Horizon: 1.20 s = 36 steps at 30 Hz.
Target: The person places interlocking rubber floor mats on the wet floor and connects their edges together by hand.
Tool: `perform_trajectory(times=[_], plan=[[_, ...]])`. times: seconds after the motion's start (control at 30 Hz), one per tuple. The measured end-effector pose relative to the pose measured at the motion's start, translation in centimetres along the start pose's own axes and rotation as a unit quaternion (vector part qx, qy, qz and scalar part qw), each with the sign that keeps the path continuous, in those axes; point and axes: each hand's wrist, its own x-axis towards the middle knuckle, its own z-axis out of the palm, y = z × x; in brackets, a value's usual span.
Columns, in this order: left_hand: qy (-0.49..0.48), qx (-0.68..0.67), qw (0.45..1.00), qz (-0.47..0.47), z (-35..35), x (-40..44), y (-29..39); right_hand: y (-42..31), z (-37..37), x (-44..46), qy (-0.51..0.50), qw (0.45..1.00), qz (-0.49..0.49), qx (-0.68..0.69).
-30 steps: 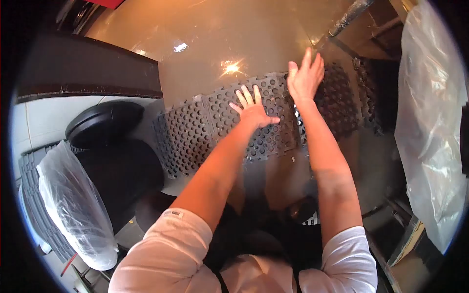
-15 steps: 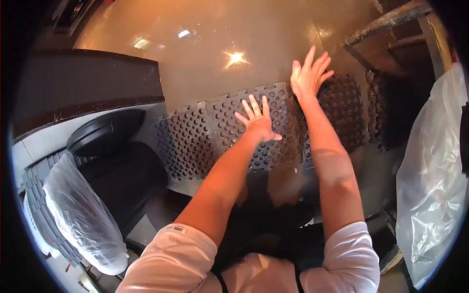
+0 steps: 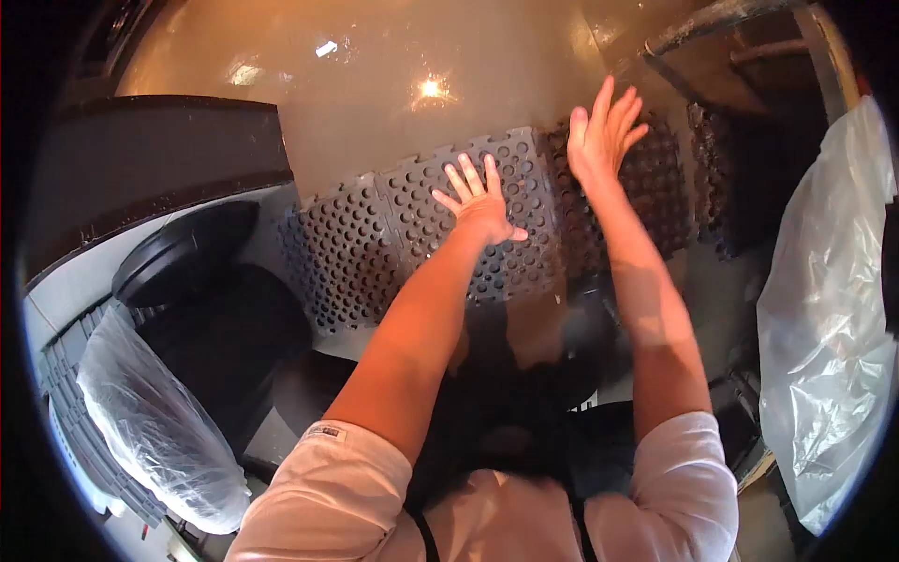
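Note:
My left hand [image 3: 482,217] is spread palm down over a grey perforated rubber floor mat [image 3: 346,253] with jigsaw edges. Whether the palm presses on the mat or hovers just above it, I cannot tell. Up and to the right, my right hand [image 3: 601,140] is held out with fingers apart and nothing in it. It is near the top of a darker, dirtier-looking perforated mat [image 3: 660,201], right of the grey one; contact is unclear.
Wet brown floor [image 3: 375,94] lies beyond the mats. A dark bin [image 3: 220,328] with a tilted lid [image 3: 187,248] and clear plastic [image 3: 154,421] are left. More plastic sheeting [image 3: 833,328] hangs right, near a metal pipe frame [image 3: 721,23]. A dark panel [image 3: 178,150] stands upper left.
My right hand has shifted rightward, away from the grey mat's corner. The left hand keeps about the same place over the mat. The whole view has tilted slightly.

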Motion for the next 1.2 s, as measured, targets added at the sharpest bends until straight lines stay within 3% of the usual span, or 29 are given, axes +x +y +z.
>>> perform_trajectory(times=[0.13, 0.2, 0.23, 0.47, 0.67, 0.8, 0.83, 0.93, 0.97, 1.1, 1.13, 1.2], plan=[[-0.003, 0.007, 1.000, 0.001, 0.2, 0.2, -0.2, -0.4, -2.3, -9.5, 0.000, 0.998, 0.054, 0.029], [0.004, 0.001, 1.000, 0.001, 0.2, 0.1, -0.1, 0.4, -0.3, -15.0, -0.024, 0.999, 0.032, -0.020], [0.004, 0.002, 1.000, 0.002, 0.2, 0.2, -0.2, 1.7, 0.2, -16.6, -0.214, 0.968, 0.006, -0.130], [-0.002, -0.002, 1.000, 0.003, -0.6, 0.4, -0.1, 2.0, 0.5, -14.2, -0.103, 0.992, 0.048, -0.049], [0.006, -0.007, 1.000, 0.006, 0.1, 0.1, -0.2, -3.1, 2.7, 3.3, 0.063, 0.998, 0.004, -0.031], [-0.010, -0.006, 1.000, 0.001, -0.3, 0.2, 0.1, -6.1, 6.7, 4.9, 0.048, 0.997, -0.060, -0.020], [-0.015, -0.008, 1.000, 0.000, -0.4, 0.2, 0.3, -5.4, 7.5, 2.8, -0.070, 0.990, -0.097, -0.082], [-0.014, -0.006, 1.000, -0.002, 1.5, -0.7, -0.7, -5.6, 7.6, 3.9, -0.118, 0.985, -0.042, -0.122], [-0.009, -0.003, 1.000, 0.000, 1.7, -0.4, -0.4, -4.5, 9.3, 3.6, -0.058, 0.990, -0.089, -0.092], [0.000, -0.016, 1.000, 0.004, -0.2, 0.2, -0.5, -4.1, 8.1, 5.0, -0.043, 0.996, -0.045, -0.061], [0.008, -0.023, 1.000, 0.010, -0.2, 0.4, -0.3, -3.4, 7.4, 5.6, 0.041, 0.995, -0.062, -0.065], [0.003, -0.030, 0.999, 0.010, -0.5, 0.5, -0.3, -1.0, 5.3, 6.2, -0.041, 0.990, -0.069, 0.117]])
